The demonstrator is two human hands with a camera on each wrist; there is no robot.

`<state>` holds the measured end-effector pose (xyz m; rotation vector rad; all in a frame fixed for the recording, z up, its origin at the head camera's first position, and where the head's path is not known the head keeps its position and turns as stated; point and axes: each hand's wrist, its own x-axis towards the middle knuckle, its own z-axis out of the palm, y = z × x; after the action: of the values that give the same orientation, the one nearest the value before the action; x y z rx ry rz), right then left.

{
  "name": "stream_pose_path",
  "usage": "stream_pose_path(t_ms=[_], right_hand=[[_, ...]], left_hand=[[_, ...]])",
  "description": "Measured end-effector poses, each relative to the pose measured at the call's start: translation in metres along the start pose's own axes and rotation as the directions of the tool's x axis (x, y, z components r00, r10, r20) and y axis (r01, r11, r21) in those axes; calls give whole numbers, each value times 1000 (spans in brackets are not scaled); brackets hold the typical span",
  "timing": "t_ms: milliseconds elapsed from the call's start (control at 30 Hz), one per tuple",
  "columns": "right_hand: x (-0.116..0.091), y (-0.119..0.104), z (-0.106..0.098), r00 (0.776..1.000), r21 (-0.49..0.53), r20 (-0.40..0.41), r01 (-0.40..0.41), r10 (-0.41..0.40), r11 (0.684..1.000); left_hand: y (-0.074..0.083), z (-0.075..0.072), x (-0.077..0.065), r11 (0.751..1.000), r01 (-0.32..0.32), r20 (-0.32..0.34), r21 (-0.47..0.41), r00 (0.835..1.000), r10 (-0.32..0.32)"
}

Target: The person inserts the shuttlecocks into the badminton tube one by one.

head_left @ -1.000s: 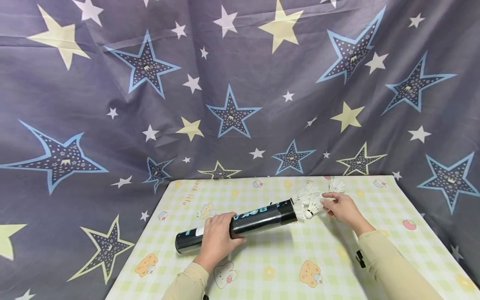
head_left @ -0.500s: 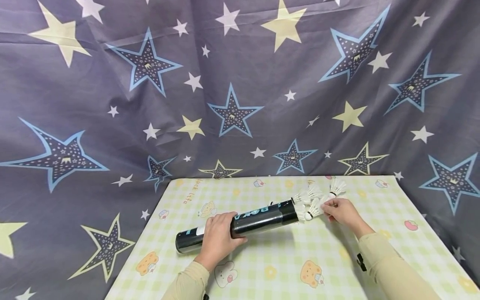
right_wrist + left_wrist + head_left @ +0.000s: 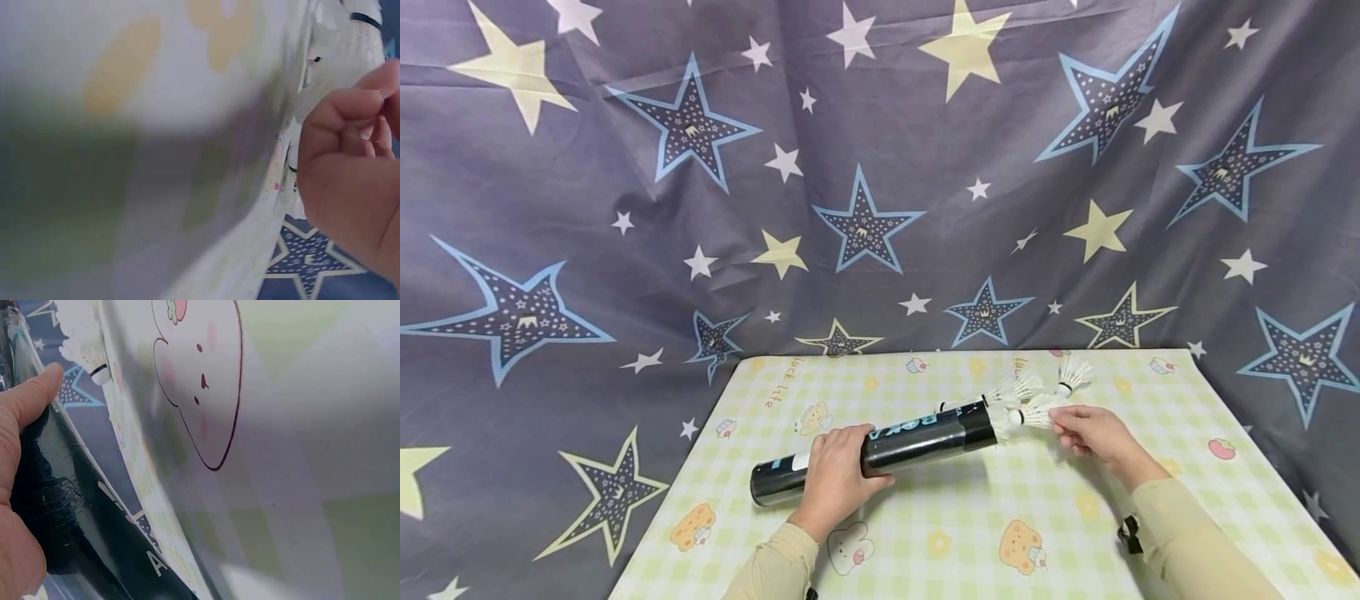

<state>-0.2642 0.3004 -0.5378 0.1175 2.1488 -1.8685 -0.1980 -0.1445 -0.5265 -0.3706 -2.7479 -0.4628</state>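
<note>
Over the last half second the right hand (image 3: 1093, 433) has slid a little away from the tube and toward the person, and the white feather shuttlecock with a black band round its cork (image 3: 1037, 412) has swung from a slant to nearly level. Tube and left hand look pretty much where they were.

That shuttlecock is just outside the mouth of the long glossy black cylindrical tube with blue lettering (image 3: 913, 443), cork facing in. White feathers (image 3: 1002, 427) already stick out of the mouth, so I'd guess another one sits in there. Can't tell if the cork touches them.

Right thumb and fingertips pinch it by the feather end, so a narrow grip. Left hand (image 3: 837, 475) is wrapped round the tube's middle; the left wrist cam shows the thumb lying along it. Two loose white shuttlecocks are close by on the green-and-white checked tablecloth (image 3: 940, 500): one beyond the tube's mouth (image 3: 1024, 387), one past the right fingers (image 3: 1075, 375).

My read is this is the lining-up step, cork to tube, not pushed in yet. Next move would call for centring the cork on those feathers and easing it straight in while the left hand keeps the tube steady. Go in crooked and I reckon feathers could bend.
</note>
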Motion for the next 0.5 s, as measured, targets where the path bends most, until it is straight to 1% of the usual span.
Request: stream_pose_path(t_ms=[33, 67, 100, 133, 200, 267, 300, 333, 367, 400, 467, 500], right_hand=[[-1, 1, -2, 1000, 95, 25, -14, 11, 995], [-1, 2, -4, 998, 190, 52, -29, 19, 981], [-3, 2, -6, 996, 284, 86, -46, 22, 958], [-4, 3, -7, 991, 377, 130, -61, 12, 924], [-7, 2, -7, 979, 539, 203, -100, -14, 836], [-10, -1, -5, 965, 646, 256, -127, -57, 753], [-12, -2, -3, 958, 682, 276, -134, -82, 719], [-13, -4, -1, 952, 707, 287, -137, -105, 694], [-14, -6, 2, 950, 721, 288, -133, -119, 680], [-15, -8, 5, 949, 727, 286, -125, -132, 675], [-17, -11, 10, 945, 722, 291, -112, -152, 683], [-18, -12, 13, 942, 712, 294, -104, -160, 694]], left_hand=[[0, 0, 0, 1000, -1, 0, 2, 1000, 1], [0, 1, 0, 1000, -2, -1, 3, 1000, 2], [1, 1, 0, 1000, -3, -2, 4, 1000, 3], [1, 1, 0, 1000, -5, -3, 4, 1000, 5], [1, 2, 0, 1000, -9, -5, 8, 1000, 9], [1, 2, 1, 1000, -9, -6, 10, 1000, 9], [1, 2, 1, 1000, -8, -5, 10, 1000, 8], [1, 3, 1, 1000, -7, -7, 9, 1000, 8], [1, 3, 1, 1000, -7, -9, 9, 1000, 7], [1, 3, 1, 1000, -5, -11, 10, 1000, 5], [2, 3, 1, 1000, -6, -16, 6, 1000, 6], [2, 3, 1, 1000, -6, -17, 5, 1000, 6]])
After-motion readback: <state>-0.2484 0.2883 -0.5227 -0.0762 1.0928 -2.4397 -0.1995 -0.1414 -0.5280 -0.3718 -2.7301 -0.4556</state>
